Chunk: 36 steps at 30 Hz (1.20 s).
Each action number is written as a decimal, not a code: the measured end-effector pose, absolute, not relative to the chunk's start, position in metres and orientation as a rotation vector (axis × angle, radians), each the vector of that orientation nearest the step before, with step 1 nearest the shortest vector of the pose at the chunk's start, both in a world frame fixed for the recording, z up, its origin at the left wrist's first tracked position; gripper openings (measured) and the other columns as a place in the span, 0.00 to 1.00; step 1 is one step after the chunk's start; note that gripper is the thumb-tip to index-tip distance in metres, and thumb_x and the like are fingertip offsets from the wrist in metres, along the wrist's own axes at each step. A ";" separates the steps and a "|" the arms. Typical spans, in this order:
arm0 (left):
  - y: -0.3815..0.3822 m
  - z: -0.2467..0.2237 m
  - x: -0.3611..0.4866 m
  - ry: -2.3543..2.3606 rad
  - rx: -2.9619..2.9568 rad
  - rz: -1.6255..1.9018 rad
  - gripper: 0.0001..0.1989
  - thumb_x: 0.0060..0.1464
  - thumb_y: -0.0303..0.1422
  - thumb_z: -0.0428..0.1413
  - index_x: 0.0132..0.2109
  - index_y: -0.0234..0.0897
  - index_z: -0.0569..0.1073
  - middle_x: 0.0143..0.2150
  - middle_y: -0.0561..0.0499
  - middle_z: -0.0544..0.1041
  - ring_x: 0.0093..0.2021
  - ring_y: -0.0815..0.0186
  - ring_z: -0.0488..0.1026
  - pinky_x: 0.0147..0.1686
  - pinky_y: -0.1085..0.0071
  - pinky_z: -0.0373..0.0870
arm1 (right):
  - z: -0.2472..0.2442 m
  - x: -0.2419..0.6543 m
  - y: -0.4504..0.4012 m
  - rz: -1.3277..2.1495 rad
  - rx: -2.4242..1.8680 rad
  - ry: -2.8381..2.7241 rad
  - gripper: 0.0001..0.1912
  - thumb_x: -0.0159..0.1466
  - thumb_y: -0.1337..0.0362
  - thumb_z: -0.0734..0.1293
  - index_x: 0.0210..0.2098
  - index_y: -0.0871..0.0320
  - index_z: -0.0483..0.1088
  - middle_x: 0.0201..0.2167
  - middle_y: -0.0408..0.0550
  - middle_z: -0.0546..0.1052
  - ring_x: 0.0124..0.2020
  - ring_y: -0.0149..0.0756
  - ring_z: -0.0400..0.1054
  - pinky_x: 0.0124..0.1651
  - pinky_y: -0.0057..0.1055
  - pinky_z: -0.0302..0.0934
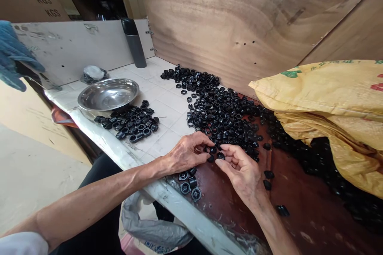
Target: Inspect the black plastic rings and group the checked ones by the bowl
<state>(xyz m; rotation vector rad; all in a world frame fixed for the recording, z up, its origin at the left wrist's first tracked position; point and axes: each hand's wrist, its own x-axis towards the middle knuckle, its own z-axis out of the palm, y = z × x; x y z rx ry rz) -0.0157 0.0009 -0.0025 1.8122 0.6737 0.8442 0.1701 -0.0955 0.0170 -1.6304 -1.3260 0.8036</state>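
Tabletop [171, 112] under the fingers [202, 139]. Yellow sack [323, 87] beyond and right, heap of black rings [224, 115] just beyond. Left hand [188, 150]: slightly parted at small black parts [211, 158], can't tell if gripping. Right hand [241, 165]: narrow pinch on one black piece [220, 155], beside left fingertips. Could lose it in the heap through a slipped pinch.

White sleeve [24, 244] ending near the left elbow [44, 221], dark trousers [100, 175], slender bare forearms [104, 193], bare fingers [233, 150]
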 end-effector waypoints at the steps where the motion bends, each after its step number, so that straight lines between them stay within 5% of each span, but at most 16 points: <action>1: 0.000 -0.002 -0.016 0.674 1.802 0.807 0.15 0.53 0.27 0.61 0.49 0.36 0.77 0.43 0.48 0.77 0.36 0.68 0.76 0.38 0.70 0.77 | 0.017 0.170 -0.096 0.802 -1.633 -1.319 0.16 0.62 0.57 0.72 0.47 0.56 0.76 0.37 0.48 0.80 0.37 0.38 0.75 0.41 0.31 0.70; 6: -0.005 0.002 -0.018 0.682 1.782 0.694 0.17 0.53 0.27 0.61 0.50 0.38 0.72 0.39 0.53 0.78 0.34 0.69 0.75 0.33 0.73 0.75 | 0.021 0.168 -0.096 0.770 -1.599 -1.406 0.09 0.63 0.58 0.72 0.41 0.55 0.77 0.37 0.47 0.79 0.36 0.37 0.74 0.39 0.29 0.69; 12: -0.007 0.003 -0.018 0.607 1.695 0.729 0.17 0.53 0.26 0.61 0.50 0.38 0.70 0.45 0.50 0.79 0.40 0.67 0.78 0.40 0.69 0.78 | 0.022 0.164 -0.096 0.712 -1.536 -1.438 0.10 0.64 0.60 0.71 0.44 0.54 0.80 0.42 0.48 0.80 0.41 0.38 0.76 0.42 0.29 0.71; 16: -0.008 0.006 -0.018 0.585 1.643 0.740 0.16 0.53 0.25 0.61 0.49 0.37 0.70 0.44 0.49 0.80 0.41 0.66 0.79 0.42 0.67 0.79 | 0.021 0.162 -0.099 0.675 -1.589 -1.360 0.11 0.62 0.58 0.74 0.41 0.55 0.76 0.32 0.45 0.79 0.32 0.35 0.75 0.36 0.28 0.72; 22: -0.006 0.007 -0.021 0.522 1.750 0.782 0.11 0.58 0.30 0.61 0.48 0.35 0.74 0.44 0.46 0.81 0.41 0.64 0.80 0.42 0.68 0.79 | 0.019 0.164 -0.100 0.532 -1.531 -1.495 0.06 0.67 0.59 0.71 0.41 0.53 0.79 0.41 0.48 0.80 0.40 0.38 0.76 0.42 0.30 0.72; 36: -0.001 0.004 -0.021 0.306 1.974 0.992 0.09 0.62 0.30 0.62 0.49 0.34 0.78 0.48 0.40 0.81 0.48 0.62 0.80 0.48 0.67 0.79 | 0.017 0.161 -0.101 0.402 -1.453 -1.556 0.05 0.69 0.64 0.69 0.42 0.54 0.78 0.37 0.47 0.80 0.37 0.37 0.76 0.42 0.31 0.72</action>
